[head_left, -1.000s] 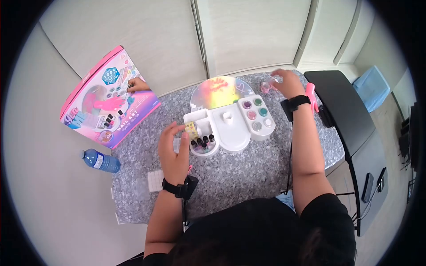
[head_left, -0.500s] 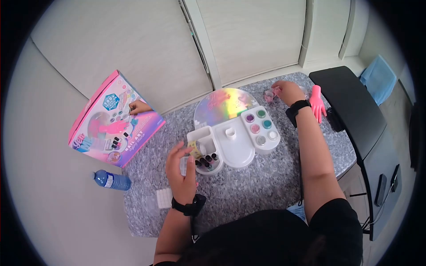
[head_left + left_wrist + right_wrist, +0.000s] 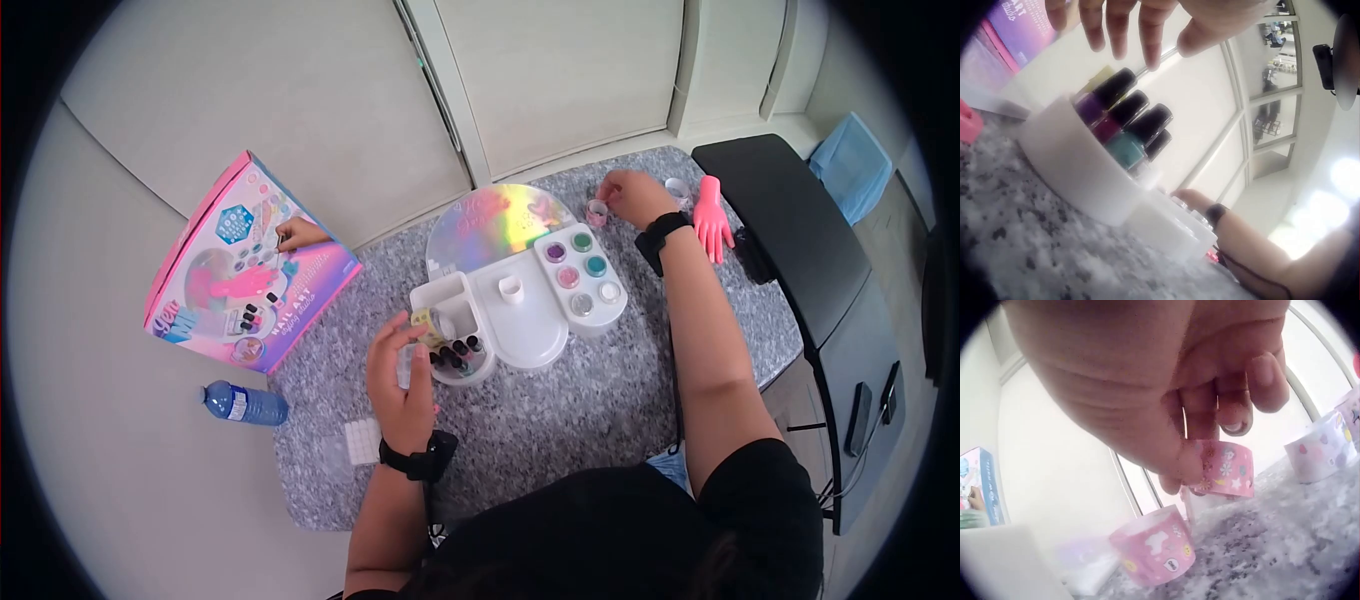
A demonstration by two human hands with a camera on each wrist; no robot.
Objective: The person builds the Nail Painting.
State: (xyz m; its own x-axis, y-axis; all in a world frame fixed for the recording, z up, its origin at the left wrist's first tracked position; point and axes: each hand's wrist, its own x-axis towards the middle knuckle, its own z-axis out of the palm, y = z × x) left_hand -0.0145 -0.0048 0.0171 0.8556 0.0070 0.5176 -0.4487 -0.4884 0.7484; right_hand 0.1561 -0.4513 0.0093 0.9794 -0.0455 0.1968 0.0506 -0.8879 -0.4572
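My left hand (image 3: 400,385) hangs at the left side of the white organizer (image 3: 535,340), beside a yellow patterned roll (image 3: 428,325). In the left wrist view, the left hand's (image 3: 1166,25) fingers are spread above dark-capped polish bottles (image 3: 1127,149) and hold nothing. At the table's back right, my right hand (image 3: 640,200) pinches a pink sticker roll (image 3: 1232,469) between thumb and fingers, close to the tabletop. Another pink roll (image 3: 1155,547) stands nearby, also visible in the head view (image 3: 597,212). A pale purple roll (image 3: 1319,450) stands on the other side.
A pink model hand (image 3: 711,220) lies near the right edge. Colored pots fill the organizer's right section, with a shiny rounded panel (image 3: 495,230) behind. A colorful box (image 3: 255,265) and a bottle (image 3: 245,403) are at the left; a white grid tray (image 3: 362,441) lies nearer.
My right hand has shifted left toward the standing pink roll, uncovering the pale purple one. My left hand has stayed beside the organizer. The head view has shifted slightly.
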